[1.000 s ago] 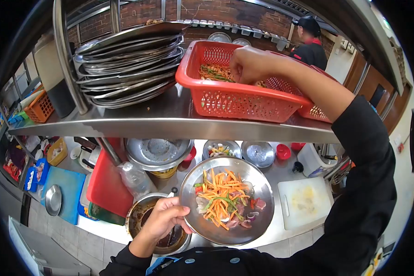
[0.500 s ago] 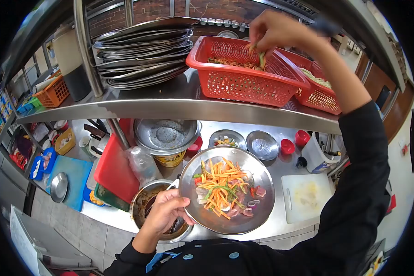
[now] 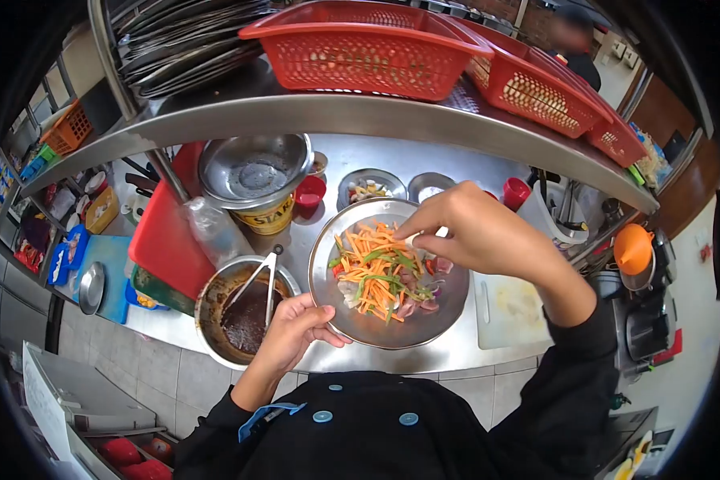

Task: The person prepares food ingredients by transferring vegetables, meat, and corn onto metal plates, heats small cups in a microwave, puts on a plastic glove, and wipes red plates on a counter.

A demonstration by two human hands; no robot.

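Above the near side of the worktop (image 3: 336,160), the left hand (image 3: 292,332) is holding a round metal dish (image 3: 450,308) by its rim, thumb on top. The right hand (image 3: 488,236) is no longer reaching over the red basket (image 3: 360,60) on the shelf (image 3: 312,116); it is now hovering low over the dish. Its grip is looking narrow, fingertips drawn in beside the orange strips (image 3: 368,256); whether they are still pinching anything, I cannot tell. More green strips (image 3: 404,260) are now showing across the heap, so the portion is apparently growing. Pinkish pieces (image 3: 408,308) are lying along its lower edge.
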